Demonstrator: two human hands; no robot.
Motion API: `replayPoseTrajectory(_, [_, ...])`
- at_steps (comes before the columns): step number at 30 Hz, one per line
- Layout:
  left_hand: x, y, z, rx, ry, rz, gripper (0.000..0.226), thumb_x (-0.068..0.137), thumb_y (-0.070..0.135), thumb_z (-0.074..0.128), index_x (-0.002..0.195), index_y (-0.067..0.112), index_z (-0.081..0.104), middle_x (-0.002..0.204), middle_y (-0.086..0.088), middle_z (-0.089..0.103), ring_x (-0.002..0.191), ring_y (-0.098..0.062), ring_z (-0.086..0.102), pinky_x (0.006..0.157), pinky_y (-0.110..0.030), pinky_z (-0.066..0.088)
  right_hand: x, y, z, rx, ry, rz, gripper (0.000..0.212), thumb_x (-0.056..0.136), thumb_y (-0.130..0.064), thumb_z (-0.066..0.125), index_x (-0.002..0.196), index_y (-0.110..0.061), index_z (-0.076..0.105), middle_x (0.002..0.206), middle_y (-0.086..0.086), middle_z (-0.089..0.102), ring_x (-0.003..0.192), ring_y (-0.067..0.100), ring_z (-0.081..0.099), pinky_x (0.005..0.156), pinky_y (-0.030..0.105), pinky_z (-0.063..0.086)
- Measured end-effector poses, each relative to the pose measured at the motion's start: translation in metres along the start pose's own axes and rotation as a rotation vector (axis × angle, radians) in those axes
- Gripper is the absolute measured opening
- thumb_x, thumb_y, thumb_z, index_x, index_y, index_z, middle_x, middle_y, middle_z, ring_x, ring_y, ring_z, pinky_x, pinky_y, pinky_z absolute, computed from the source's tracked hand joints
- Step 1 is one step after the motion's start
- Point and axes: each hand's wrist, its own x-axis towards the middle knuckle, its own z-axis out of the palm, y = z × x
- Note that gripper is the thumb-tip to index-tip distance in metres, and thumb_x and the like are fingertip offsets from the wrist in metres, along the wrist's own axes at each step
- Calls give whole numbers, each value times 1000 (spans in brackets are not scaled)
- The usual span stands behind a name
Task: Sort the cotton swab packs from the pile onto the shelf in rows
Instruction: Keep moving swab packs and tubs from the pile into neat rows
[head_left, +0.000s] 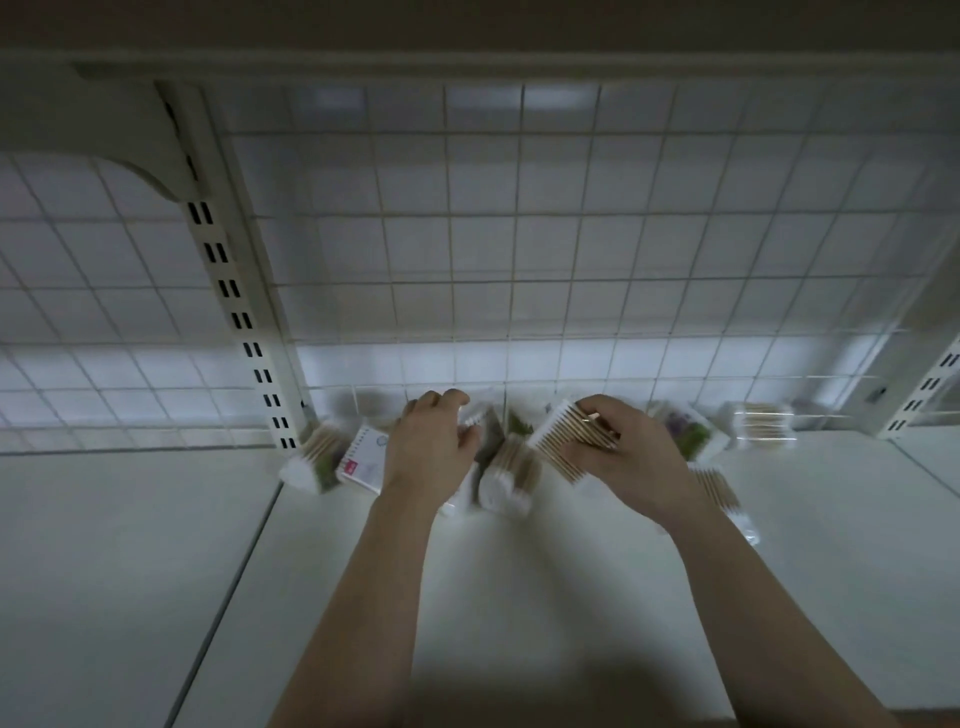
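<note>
A pile of cotton swab packs lies at the back of the white shelf, against the wire grid. My right hand grips one clear pack of wooden-stick swabs and holds it tilted just above the pile. My left hand reaches into the left part of the pile with curled fingers around a blurred pack. More packs lie to either side: a white box with a red label, a pack by the upright, a green-printed pack and one at far right.
A wire grid back panel closes the rear of the shelf. A slotted white upright stands at the left, another at the right. A seam divides this shelf board from the one on the left. An upper shelf runs overhead.
</note>
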Motion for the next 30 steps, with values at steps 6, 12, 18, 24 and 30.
replayPoseTrajectory(6, [5,3,8,-38,-18,-44,37,90,25,61,124,21,46,119,-5,59,105,-23,56,80,-33,47,-9,3,-12,11,-31,48,19,85,-28,68,100,-32,56,85,-11,65,71,10,64,55,20,52])
replayPoseTrajectory(12, [3,9,0,-192,79,-14,41,93,15,55,132,16,44,122,-9,52,108,-25,52,74,-27,39,-18,8,-18,22,51,120,26,76,-36,76,97,-27,64,83,-8,70,62,6,64,55,21,47])
replayPoseTrajectory(18, [-2,20,-23,-240,219,124,33,91,13,57,124,12,56,118,-7,51,96,-24,57,81,-23,37,-30,5,-23,130,48,168,26,79,-20,74,103,-26,67,84,-9,69,40,16,59,37,19,39])
replayPoseTrajectory(24, [-18,50,-31,-322,267,161,31,91,13,57,121,13,59,115,-4,53,83,-8,48,74,-11,29,-49,-2,-33,365,45,255,25,71,-5,80,80,-24,67,74,9,70,54,25,67,58,35,56])
replayPoseTrajectory(30, [-34,93,-18,-405,227,214,27,90,12,57,117,14,60,109,2,50,91,-14,53,76,-33,52,-73,18,-59,359,80,235,23,69,-24,83,82,-9,71,70,11,70,61,24,68,71,40,60])
